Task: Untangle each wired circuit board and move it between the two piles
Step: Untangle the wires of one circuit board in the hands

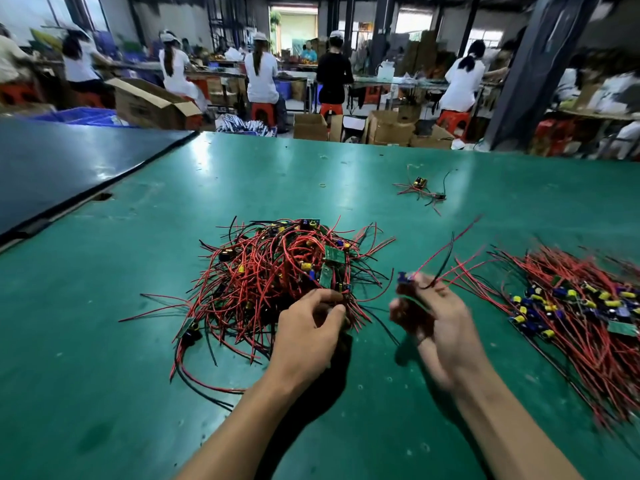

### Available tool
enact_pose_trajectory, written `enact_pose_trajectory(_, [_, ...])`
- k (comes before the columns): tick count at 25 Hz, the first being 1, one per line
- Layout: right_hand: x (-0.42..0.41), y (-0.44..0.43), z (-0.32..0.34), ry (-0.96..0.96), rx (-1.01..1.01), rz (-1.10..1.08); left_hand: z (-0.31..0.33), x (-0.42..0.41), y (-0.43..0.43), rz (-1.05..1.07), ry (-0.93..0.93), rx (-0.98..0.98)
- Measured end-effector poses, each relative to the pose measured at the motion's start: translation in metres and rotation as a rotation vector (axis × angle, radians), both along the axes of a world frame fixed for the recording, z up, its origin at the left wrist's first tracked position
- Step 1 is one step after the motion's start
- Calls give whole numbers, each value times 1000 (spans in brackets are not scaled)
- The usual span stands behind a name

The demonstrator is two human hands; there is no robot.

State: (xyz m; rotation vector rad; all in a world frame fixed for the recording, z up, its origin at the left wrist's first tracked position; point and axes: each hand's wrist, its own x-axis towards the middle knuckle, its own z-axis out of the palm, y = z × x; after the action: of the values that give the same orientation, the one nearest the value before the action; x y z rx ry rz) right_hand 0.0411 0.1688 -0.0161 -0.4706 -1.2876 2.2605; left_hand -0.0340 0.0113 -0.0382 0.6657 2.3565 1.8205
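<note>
Single view. The camera sits on the person's head, over the near edge of the worktop point(104, 341), and faces forward and down toward 12 o'clock. Range is short: the left grip point(308, 327) and right grip point(440, 327) fill the lower centre. The wide lens also takes in the tangled pile point(277, 271) at 12 o'clock, the second pile point(571, 306) at 3 o'clock, and seated workers point(260, 76) beyond the far edge.

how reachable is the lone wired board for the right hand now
Probably not yet: the right hand grips a circuit board, and the lone wired board lies far beyond it, path unobstructed.
</note>
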Motion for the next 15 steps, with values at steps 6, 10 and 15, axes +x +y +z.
enact_pose_trajectory(6, [4,-9,-17,-153,181,316,11,11,-1,-122,-153,133])
enact_pose_trajectory(10, [-1,-15,-18,-144,301,253,11,11,0,-255,-268,163])
enact_pose_trajectory(15, [-3,-11,-14,-149,257,226,9,17,2,-338,-361,241])
